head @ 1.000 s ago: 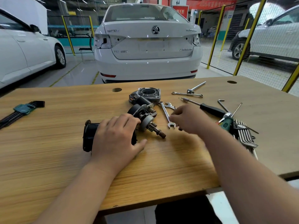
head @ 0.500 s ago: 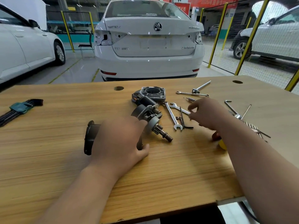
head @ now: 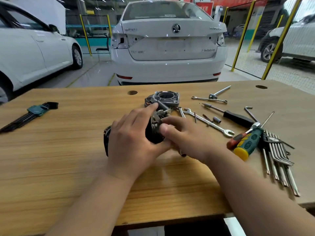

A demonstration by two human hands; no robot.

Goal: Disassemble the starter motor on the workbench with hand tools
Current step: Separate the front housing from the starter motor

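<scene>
Your left hand (head: 133, 138) still wraps the black body of the starter motor (head: 153, 133), with the index finger stretched along its top. Your right hand (head: 185, 133) has left the wrenches and come back. Its thumb is against the motor's open end and its fingers curl over the shaft; you cannot tell whether it brought a tool. The inner parts likely come apart next. Just right of that hand lie a combination wrench (head: 209, 123) and a black-handled screwdriver (head: 237, 116). Beyond your fingertips the drive-end housing (head: 167, 97) crowds the motor.
</scene>
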